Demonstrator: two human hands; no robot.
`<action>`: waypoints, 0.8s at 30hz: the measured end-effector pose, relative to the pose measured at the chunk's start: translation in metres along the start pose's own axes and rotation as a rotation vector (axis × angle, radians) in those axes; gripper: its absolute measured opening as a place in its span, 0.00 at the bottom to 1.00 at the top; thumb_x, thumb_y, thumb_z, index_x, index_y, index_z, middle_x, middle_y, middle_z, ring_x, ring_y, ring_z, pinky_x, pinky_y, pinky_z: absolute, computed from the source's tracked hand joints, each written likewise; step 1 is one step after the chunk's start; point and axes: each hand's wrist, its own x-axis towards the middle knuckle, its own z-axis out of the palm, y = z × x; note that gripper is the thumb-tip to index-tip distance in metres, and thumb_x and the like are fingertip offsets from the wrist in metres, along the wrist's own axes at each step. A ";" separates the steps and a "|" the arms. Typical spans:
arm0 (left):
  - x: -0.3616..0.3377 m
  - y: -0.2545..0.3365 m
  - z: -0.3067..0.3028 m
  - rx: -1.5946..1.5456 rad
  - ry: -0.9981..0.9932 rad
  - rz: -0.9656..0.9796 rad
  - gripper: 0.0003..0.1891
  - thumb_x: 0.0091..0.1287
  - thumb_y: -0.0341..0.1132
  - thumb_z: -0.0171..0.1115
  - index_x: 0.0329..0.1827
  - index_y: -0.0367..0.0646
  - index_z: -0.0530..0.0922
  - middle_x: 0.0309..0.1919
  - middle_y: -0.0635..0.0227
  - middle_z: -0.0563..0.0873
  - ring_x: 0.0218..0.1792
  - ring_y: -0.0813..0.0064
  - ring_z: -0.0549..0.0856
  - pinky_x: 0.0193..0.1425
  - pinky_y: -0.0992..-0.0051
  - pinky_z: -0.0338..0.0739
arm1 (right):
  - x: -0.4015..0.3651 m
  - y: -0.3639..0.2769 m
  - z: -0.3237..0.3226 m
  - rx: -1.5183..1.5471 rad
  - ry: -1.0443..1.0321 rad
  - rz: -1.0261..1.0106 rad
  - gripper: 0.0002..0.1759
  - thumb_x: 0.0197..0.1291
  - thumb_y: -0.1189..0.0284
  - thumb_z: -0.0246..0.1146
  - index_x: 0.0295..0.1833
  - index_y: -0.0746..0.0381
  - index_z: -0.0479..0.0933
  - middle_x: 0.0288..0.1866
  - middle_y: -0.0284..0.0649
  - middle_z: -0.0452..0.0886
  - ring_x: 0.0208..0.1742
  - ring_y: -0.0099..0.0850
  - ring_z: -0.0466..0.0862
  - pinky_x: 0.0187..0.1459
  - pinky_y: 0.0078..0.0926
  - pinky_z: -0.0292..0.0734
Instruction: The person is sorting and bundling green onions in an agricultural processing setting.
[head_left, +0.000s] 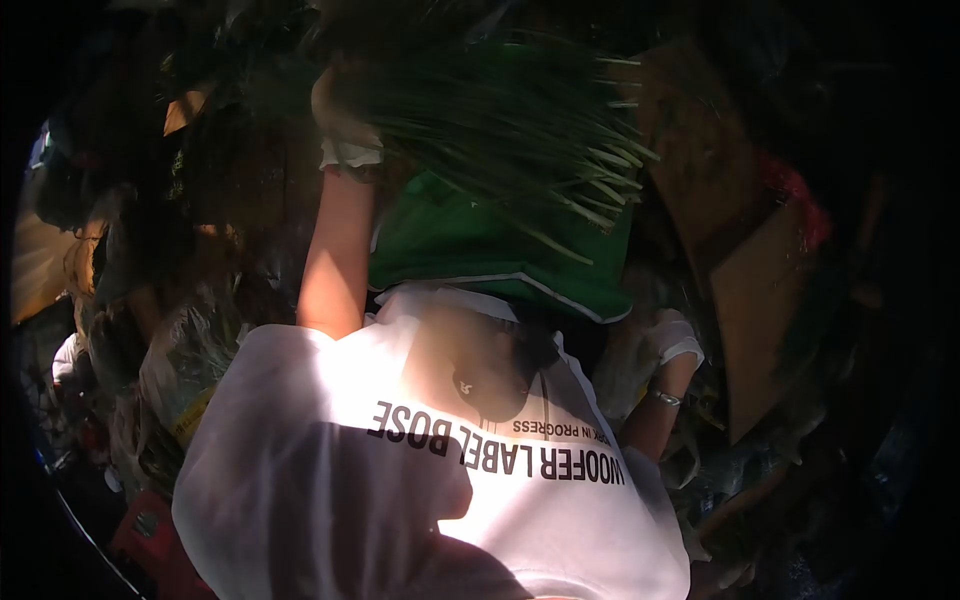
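Note:
A large bundle of long green stalks (520, 130) with pale cut ends lies across a green apron (480, 235), blurred by motion. My left hand (345, 115), in a pale glove, is closed against the left part of the bundle; its fingertips are partly lost in blur and shade. My right hand (677, 338), also gloved in white, is low at the right beside the apron, near some clear plastic (625, 365). Its fingers are too dark and hidden to read. The pale ends of the stalks point right, apart from my right hand.
Brown cardboard pieces (765, 300) stand at the right, with a pink-red wrapping (795, 200) behind. Clear plastic bags (185, 350) with greenery lie at the left. A red object (155, 545) is at the lower left.

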 end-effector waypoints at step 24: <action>-0.005 0.003 -0.012 -0.394 -0.235 -0.313 0.06 0.64 0.37 0.50 0.33 0.46 0.73 0.34 0.72 0.79 0.48 0.64 0.76 0.58 0.64 0.69 | 0.056 -0.077 -0.195 1.224 0.374 -0.751 0.09 0.55 0.77 0.64 0.43 0.65 0.82 0.38 0.36 0.81 0.39 0.21 0.78 0.42 0.18 0.72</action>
